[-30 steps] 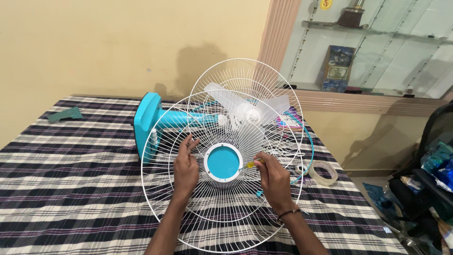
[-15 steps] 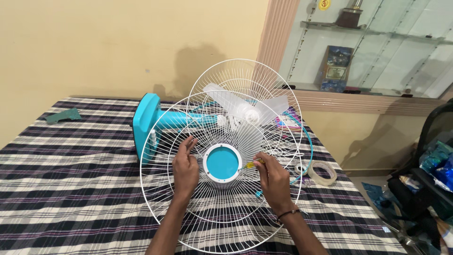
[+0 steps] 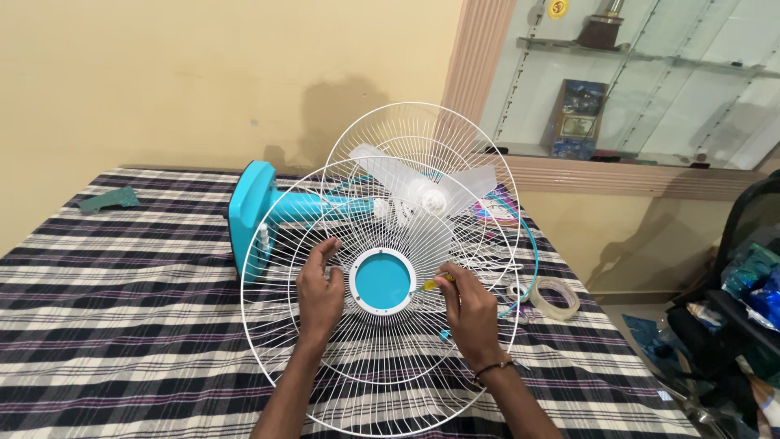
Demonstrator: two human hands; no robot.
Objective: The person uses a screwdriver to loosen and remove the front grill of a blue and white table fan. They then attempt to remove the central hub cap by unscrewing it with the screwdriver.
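Fan guard [image 3: 382,358], white wire with a blue hub, leans over the checked bench [image 3: 122,309]; left hand [image 3: 319,297] clasps its wires left of the hub, right hand [image 3: 470,313] pinches a yellow-handled screwdriver [image 3: 435,282] right of it.

A round yellow sign [image 3: 557,8] sits at one o'clock, top edge. Crinkled blue and green packages [image 3: 754,280] lie at three o'clock, far right.

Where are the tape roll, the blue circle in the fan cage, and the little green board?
tape roll [image 3: 555,297]: head view, on its clear outer band.
blue circle [image 3: 382,281]: head view, centre of the disc.
green board [image 3: 110,199]: head view, middle of its flat face.
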